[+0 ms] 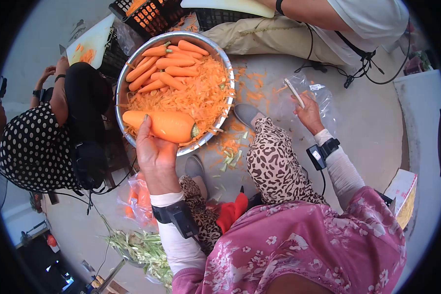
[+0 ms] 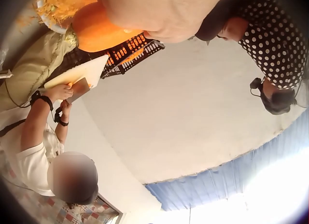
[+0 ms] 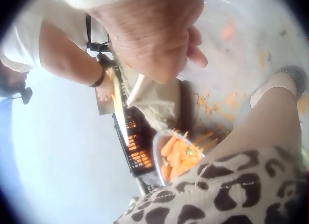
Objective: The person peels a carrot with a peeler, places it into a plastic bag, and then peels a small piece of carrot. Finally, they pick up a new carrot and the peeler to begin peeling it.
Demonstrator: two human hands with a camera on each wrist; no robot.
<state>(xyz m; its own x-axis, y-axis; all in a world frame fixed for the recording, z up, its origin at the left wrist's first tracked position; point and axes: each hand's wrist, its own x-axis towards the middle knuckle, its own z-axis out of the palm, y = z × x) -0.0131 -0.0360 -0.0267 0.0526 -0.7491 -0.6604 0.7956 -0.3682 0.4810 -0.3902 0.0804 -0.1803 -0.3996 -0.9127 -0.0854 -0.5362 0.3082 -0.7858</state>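
My left hand (image 1: 156, 156) grips a large, thick carrot (image 1: 169, 126), with the thumb on its near side and the other fingers mostly hidden. The carrot overlaps the near part of a metal basin (image 1: 227, 73), its green stem end pointing right. Inside the basin, several smaller carrots (image 1: 179, 62) lie on a heap of orange peelings (image 1: 186, 93). My right hand (image 1: 309, 116), off to the right of the basin, holds a slim white peeler (image 1: 294, 93). In the right wrist view the peeler (image 3: 137, 89) sticks out beyond the fingers.
A clear plastic bag (image 1: 323, 100) lies beside my right hand. Peelings (image 1: 250, 81) and pale green scraps (image 1: 232, 158) litter the floor. People sit at the left and far side with cutting boards (image 1: 94, 43) and black crates (image 1: 144, 22). A bag of carrots (image 1: 141, 198) and leafy greens (image 1: 144, 250) lie at lower left.
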